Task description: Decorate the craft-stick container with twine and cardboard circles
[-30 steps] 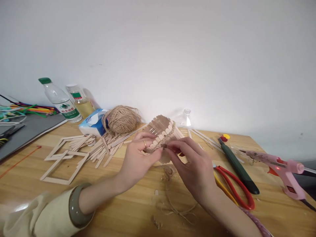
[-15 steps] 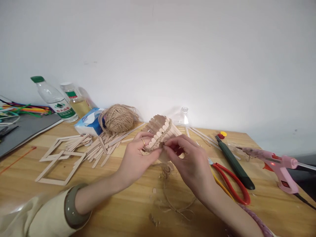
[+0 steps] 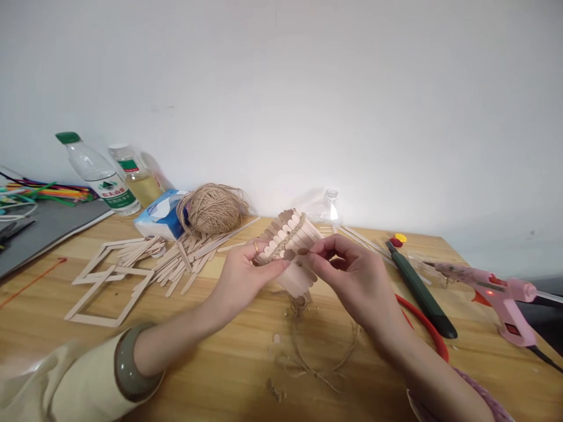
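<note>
My left hand (image 3: 241, 266) is wrapped around a small container made of craft sticks (image 3: 303, 234), its thumb pressing the near side. The container is tilted, with rounded stick ends along its edges and a band of jute twine (image 3: 288, 238) around it. Beside it, my right hand (image 3: 347, 266) is closed in a pinch on a small brown oval piece (image 3: 303, 251), whose exact kind I cannot make out. A second dark patch shows by my left thumb. Below the container, a loose length of twine (image 3: 314, 372) lies curled on the table.
To the left are a ball of twine (image 3: 213, 210), loose craft sticks (image 3: 176, 269), stick frames (image 3: 94, 316), a tissue pack (image 3: 160, 217) and a water bottle (image 3: 99, 176). To the right are a utility knife (image 3: 422, 293), red-handled pliers (image 3: 433, 331) and a lit pink glue gun (image 3: 501, 290).
My right hand has moved slightly right, away from the container's face, with the small brown piece now showing at its fingertips. The container has turned a little in my left hand.
</note>
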Available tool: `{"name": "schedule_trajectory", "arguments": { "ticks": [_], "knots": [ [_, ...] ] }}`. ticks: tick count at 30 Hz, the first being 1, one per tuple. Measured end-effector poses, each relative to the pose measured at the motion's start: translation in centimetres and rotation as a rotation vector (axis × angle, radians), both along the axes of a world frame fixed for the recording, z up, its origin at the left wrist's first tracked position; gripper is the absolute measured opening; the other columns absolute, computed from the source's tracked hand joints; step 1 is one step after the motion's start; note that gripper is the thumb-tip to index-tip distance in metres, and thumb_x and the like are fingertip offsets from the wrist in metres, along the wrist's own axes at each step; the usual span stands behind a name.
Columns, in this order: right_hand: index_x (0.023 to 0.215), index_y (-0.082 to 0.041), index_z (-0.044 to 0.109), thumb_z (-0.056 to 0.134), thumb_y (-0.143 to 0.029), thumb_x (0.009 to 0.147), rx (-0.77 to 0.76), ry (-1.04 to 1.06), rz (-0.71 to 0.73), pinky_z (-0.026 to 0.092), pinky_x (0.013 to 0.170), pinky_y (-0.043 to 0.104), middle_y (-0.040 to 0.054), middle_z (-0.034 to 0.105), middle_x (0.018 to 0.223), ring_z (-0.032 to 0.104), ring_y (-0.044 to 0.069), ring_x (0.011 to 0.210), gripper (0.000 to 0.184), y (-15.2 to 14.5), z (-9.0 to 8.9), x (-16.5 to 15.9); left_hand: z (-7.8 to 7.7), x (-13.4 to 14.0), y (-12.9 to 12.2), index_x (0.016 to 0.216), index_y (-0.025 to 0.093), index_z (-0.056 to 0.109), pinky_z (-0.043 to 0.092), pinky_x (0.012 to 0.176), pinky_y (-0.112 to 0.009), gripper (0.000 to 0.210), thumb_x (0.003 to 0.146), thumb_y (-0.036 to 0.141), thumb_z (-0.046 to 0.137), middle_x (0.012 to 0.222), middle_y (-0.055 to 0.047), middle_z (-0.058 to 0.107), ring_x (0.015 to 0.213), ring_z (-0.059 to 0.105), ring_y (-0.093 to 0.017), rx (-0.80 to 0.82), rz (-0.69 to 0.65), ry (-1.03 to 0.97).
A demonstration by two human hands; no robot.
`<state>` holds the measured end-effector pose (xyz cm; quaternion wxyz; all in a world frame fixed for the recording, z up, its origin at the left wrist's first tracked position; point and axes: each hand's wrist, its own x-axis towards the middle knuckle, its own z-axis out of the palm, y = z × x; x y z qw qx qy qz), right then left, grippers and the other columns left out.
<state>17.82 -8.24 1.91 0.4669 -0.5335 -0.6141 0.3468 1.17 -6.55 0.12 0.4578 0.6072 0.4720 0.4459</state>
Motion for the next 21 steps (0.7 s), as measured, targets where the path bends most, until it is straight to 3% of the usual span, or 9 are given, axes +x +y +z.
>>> {"name": "schedule_trajectory", "arguments": {
  "ticks": [6,10,13,16,21],
  "knots": [
    [0.067,-0.018,0.06,0.058,-0.031,0.069,-0.163,-0.062,-0.054,0.032,0.049,0.024,-0.002,0.055,0.061,0.045,0.012,0.054,0.013,0.3,-0.9,1.7,-0.7,-1.3,2.8,0.064,0.015,0.066,0.047,0.064,-0.029,0.018,0.071,0.031,0.061,0.069,-0.002,0.065,0.068,0.06,-0.019,0.127,-0.057,0.288],
    [0.066,-0.018,0.059,0.057,-0.031,0.069,-0.22,-0.1,-0.025,0.031,0.049,0.025,-0.0015,0.055,0.06,0.046,0.012,0.054,0.013,0.2,-2.2,2.5,-1.3,-2.1,5.4,0.063,0.016,0.066,0.045,0.083,-0.036,0.017,0.068,0.032,0.063,0.083,-0.004,0.066,0.085,0.061,-0.024,0.177,-0.052,0.378],
    [0.065,-0.018,0.06,0.058,-0.029,0.069,-0.242,-0.118,0.004,0.036,0.053,0.026,-0.0007,0.058,0.063,0.049,0.013,0.057,0.012,0.1,-2.8,2.5,-1.3,-2.2,6.3,0.058,0.018,0.064,0.02,0.106,-0.051,0.016,0.064,0.033,0.066,0.1,-0.005,0.065,0.101,0.056,-0.027,0.227,-0.052,0.469],
    [0.066,-0.018,0.061,0.057,-0.026,0.069,-0.252,-0.116,0.043,0.04,0.061,0.027,0.0001,0.062,0.068,0.054,0.014,0.064,0.009,0.1,-3.3,2.1,-1.3,-2.0,6.3,0.053,0.019,0.061,-0.006,0.107,-0.057,0.015,0.062,0.028,0.068,0.095,-0.003,0.065,0.107,0.053,-0.028,0.267,-0.099,0.559],
    [0.065,-0.019,0.059,0.055,-0.025,0.068,-0.293,-0.09,0.1,0.04,0.06,0.027,-0.0011,0.06,0.065,0.054,0.015,0.062,0.008,0.1,-3.9,1.8,-1.8,-1.5,6.4,0.056,0.019,0.06,-0.014,0.104,-0.06,0.014,0.068,0.025,0.063,0.084,-0.004,0.067,0.11,0.051,-0.027,0.442,-0.136,0.801]
  ]
}}
